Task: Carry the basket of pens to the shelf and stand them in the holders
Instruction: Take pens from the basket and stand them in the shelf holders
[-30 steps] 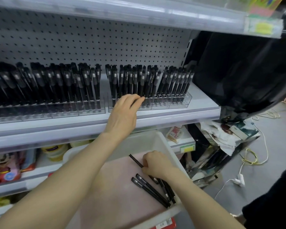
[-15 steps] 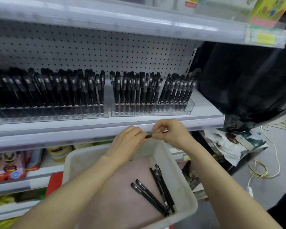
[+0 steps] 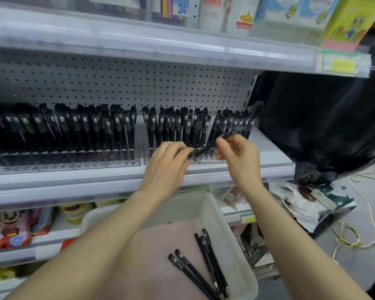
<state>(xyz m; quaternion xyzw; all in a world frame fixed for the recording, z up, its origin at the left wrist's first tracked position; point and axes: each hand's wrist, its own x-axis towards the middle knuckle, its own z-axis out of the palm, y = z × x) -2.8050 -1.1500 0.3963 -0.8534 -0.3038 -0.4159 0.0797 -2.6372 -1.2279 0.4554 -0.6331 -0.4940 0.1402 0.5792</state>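
Shelf (image 3: 268, 152): white, pegboard-backed (store aisle). Pen (image 3: 202, 150): black, slim, pinched at either end by left hand (image 3: 165, 167) and right hand (image 3: 240, 156).

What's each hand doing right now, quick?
Left hand: pinches the lower end of a black pen.
Right hand: pinches the upper end of the same pen, though motion blur hides the detail.
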